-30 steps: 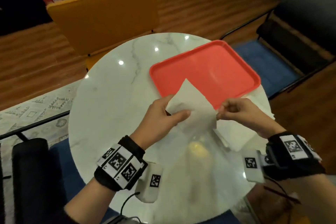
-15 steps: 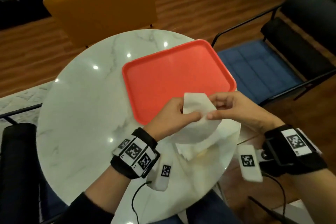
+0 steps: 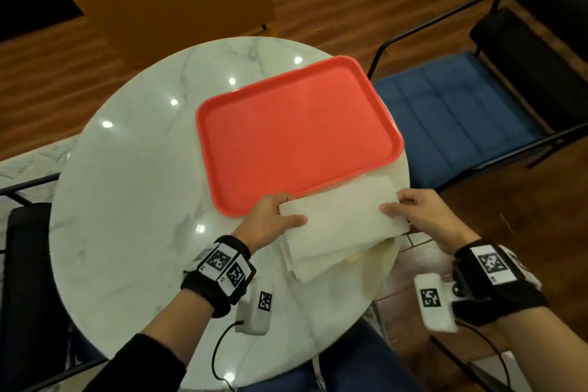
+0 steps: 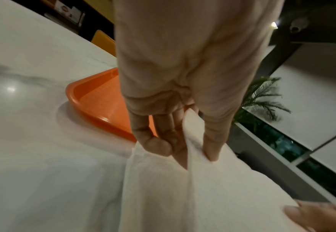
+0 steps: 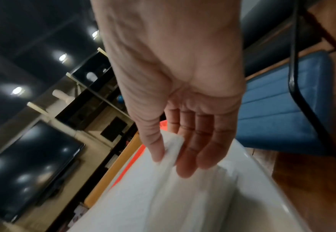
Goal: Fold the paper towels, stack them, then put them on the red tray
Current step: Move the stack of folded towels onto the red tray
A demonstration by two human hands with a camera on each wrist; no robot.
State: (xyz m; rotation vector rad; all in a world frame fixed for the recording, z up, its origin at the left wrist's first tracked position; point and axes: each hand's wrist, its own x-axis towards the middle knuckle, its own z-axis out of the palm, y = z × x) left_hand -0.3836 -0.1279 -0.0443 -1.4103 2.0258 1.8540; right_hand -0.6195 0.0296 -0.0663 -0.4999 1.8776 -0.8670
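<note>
- Paper towel (image 3: 342,216) had gone from a loosely bunched sheet held up between my hands half a second before to a long band stretched flat, just on the near side of the red tray (image 3: 296,134).
- My left hand (image 3: 270,221) pinched its left end, thumb on top and fingers (image 4: 155,144) curled underneath, as the left wrist view showed.
- My right hand (image 3: 420,216) pinched the right end the same way, thumb over the edge and fingers (image 5: 189,158) below.
- Under the stretched towel lay more paper towels (image 3: 318,261) in a loose pile on the marble desk (image 3: 127,200), near its right edge; I could not count them.
- Nothing lay in the tray, so no stack had gone in yet.
- I judged the first fold of this sheet was made and the change meant it was coming down to be flattened or folded again.
- Most of the task seemed to remain: the pile below looked unfolded, though I could not be sure.
- Thin paper slips and skews easily, so I would have kept both pinches level while setting it down.
</note>
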